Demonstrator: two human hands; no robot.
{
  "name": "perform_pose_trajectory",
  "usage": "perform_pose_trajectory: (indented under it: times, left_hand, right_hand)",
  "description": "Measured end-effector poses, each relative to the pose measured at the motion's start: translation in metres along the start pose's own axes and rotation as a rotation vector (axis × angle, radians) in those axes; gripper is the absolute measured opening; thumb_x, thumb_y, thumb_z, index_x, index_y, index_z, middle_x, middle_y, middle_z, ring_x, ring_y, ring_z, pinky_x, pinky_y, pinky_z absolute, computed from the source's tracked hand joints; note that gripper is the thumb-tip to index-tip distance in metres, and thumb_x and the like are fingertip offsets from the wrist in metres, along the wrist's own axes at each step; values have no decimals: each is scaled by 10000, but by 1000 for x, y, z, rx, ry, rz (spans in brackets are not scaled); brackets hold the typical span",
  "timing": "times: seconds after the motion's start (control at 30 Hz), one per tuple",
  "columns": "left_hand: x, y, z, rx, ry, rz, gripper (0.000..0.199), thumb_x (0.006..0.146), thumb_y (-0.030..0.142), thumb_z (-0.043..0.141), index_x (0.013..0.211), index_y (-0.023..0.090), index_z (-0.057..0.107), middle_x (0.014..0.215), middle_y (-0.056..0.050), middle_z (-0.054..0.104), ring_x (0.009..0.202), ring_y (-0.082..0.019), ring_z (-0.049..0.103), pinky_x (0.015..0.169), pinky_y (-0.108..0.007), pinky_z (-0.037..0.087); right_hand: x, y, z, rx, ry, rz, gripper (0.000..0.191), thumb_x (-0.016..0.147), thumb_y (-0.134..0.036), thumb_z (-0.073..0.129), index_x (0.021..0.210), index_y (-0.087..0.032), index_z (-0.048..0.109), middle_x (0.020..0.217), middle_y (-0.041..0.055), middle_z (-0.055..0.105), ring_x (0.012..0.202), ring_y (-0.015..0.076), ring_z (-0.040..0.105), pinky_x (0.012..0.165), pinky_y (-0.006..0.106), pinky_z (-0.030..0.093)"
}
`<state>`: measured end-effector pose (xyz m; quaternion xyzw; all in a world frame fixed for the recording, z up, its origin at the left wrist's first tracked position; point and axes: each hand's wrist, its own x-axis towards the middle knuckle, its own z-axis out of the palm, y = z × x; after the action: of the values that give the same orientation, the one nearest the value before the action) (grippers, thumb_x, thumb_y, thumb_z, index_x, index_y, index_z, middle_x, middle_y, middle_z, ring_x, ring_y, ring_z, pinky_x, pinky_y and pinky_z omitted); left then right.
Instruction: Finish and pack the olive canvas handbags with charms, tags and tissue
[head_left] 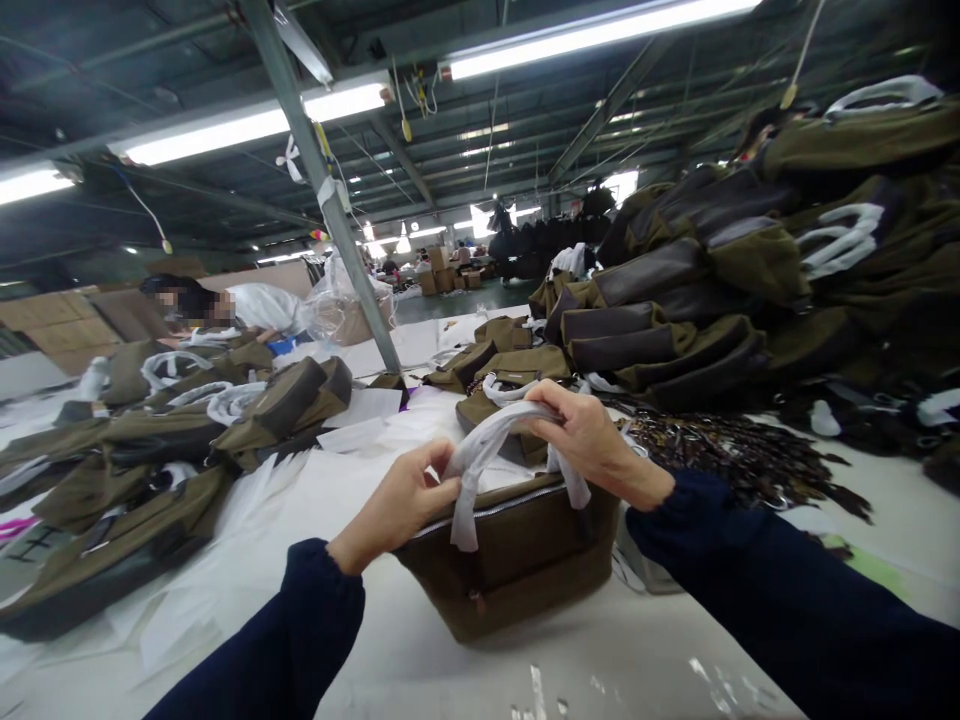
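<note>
Pinching the handle (491, 437) with the left hand (397, 500) at one side and the right hand (589, 438) near the top, above the bag (525, 560) apparently resting on the tabletop (420, 675), best done lightly and evenly so as not to tear the white wrap (465, 525).

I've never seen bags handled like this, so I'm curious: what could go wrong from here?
The white wrapping held by the left hand and right hand hangs over the metal zip of the brown bag, so its end might snag there. The tall, uneven heap of bags on the right could slide onto the dark pieces in front.
</note>
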<state>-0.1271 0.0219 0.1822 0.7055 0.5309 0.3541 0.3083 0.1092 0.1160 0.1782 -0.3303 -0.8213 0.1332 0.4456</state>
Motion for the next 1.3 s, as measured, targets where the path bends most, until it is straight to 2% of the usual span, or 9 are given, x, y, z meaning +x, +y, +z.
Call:
perform_pose_trajectory:
  times: [0.07, 0.17, 0.4, 0.57, 0.73, 0.83, 0.93, 1.07, 1.3]
  left_hand:
    - [1, 0, 6, 65, 102, 40, 137, 821, 202, 566, 719, 191, 475, 693, 59, 433, 667, -106, 413, 585, -212, 341]
    - [6, 2, 5, 84, 101, 66, 100, 799, 162, 569, 745, 192, 491, 691, 62, 436, 673, -109, 410, 612, -221, 342]
    - [6, -5, -11, -285, -242, -57, 152, 852, 291, 640, 925, 158, 629, 912, -21, 628, 863, -167, 549, 832, -287, 420]
    - [1, -19, -11, -548, -296, -107, 218, 831, 310, 673, 982, 157, 635, 933, -37, 631, 859, -166, 556, 836, -292, 420]
    - [6, -8, -10, -390, -320, -87, 212, 801, 280, 693, 970, 167, 632, 932, -15, 604, 863, -160, 534, 819, -273, 417]
    - [9, -2, -6, -179, -150, 5, 83, 820, 227, 626, 874, 180, 584, 853, 13, 565, 814, -149, 501, 746, -255, 407]
    - [10, -2, 1, -112, 10, 40, 50, 848, 200, 559, 879, 198, 520, 794, 28, 547, 762, -142, 504, 683, -245, 394]
    - [13, -4, 3, -228, -24, 35, 107, 847, 243, 584, 925, 195, 526, 826, 16, 572, 777, -143, 536, 691, -238, 406]
    - [16, -1, -14, -280, -61, -11, 173, 788, 255, 679, 889, 167, 570, 826, 17, 593, 767, -130, 530, 699, -234, 394]
  right_hand:
    - [-1, 0, -2, -31, 14, -9, 70, 864, -272, 618, 899, -220, 588, 758, -19, 583, 654, 146, 521, 635, 249, 365]
    - [-2, 0, -6, -13, -37, -77, 91, 863, -268, 626, 922, -217, 579, 762, -21, 583, 658, 139, 518, 634, 242, 359]
    - [2, 3, -13, -13, -113, -73, 102, 877, -301, 625, 918, -213, 595, 775, -15, 601, 678, 144, 526, 635, 245, 364]
    - [3, 3, -17, -4, -162, -124, 139, 896, -257, 608, 1029, -215, 610, 914, 17, 668, 820, 179, 610, 737, 267, 421]
    - [-1, -1, -17, -3, -172, -163, 220, 905, -239, 588, 1123, -222, 612, 1087, 61, 688, 965, 222, 640, 852, 313, 460]
    - [-5, -4, -16, 31, -163, -192, 257, 896, -249, 605, 1152, -232, 617, 1150, 67, 678, 1028, 235, 626, 910, 338, 453]
    - [-5, -8, -21, 180, -244, -93, 311, 891, -350, 634, 1176, -229, 617, 1119, 63, 684, 978, 228, 631, 841, 327, 472]
    - [4, -6, -32, 477, -409, 163, 382, 933, -464, 546, 1173, -174, 611, 997, 71, 693, 869, 203, 639, 699, 285, 475]
    - [15, 3, -36, 505, -495, 270, 424, 809, -527, 681, 969, -135, 671, 772, 5, 588, 656, 124, 484, 567, 240, 349]
